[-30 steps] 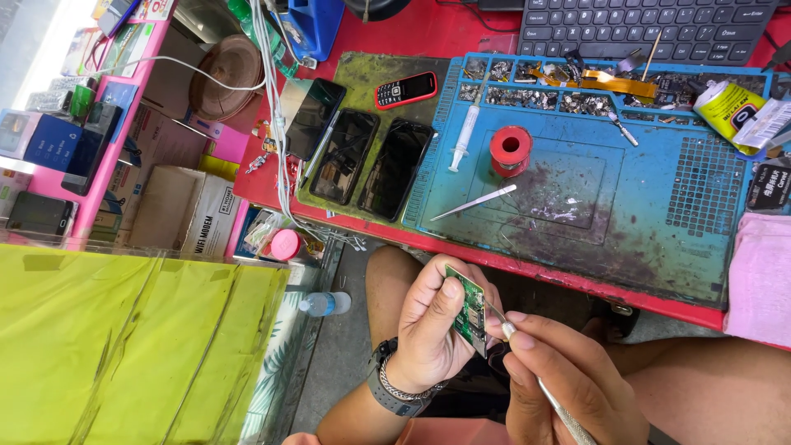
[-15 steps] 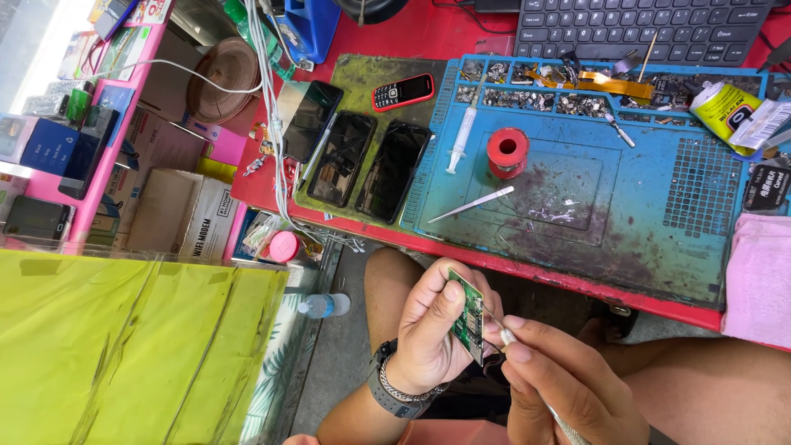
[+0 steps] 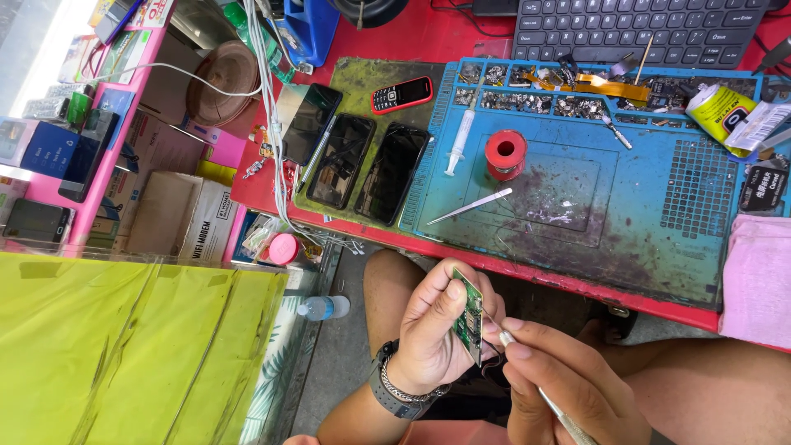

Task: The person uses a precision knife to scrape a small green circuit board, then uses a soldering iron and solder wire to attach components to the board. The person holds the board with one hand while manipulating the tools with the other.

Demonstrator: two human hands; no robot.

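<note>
The left hand [image 3: 428, 338] is pinching a small green circuit board [image 3: 470, 315] on edge, off the table [image 3: 527, 268], above the lap. The right hand [image 3: 568, 383] is gripping a thin metal tool [image 3: 550, 404], tip touching the board. Risk: the tip is liable to skid, scratching components or levering the board loose to the floor.

Dark wristwatch [image 3: 386, 387] and metal bracelet [image 3: 409, 392]

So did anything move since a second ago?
Hardly. The left hand holds the green board as before, and the right hand keeps its thin tool tip at the board, maybe shifted a little. The tweezers, red spool and phones on the bench stayed put.
</note>
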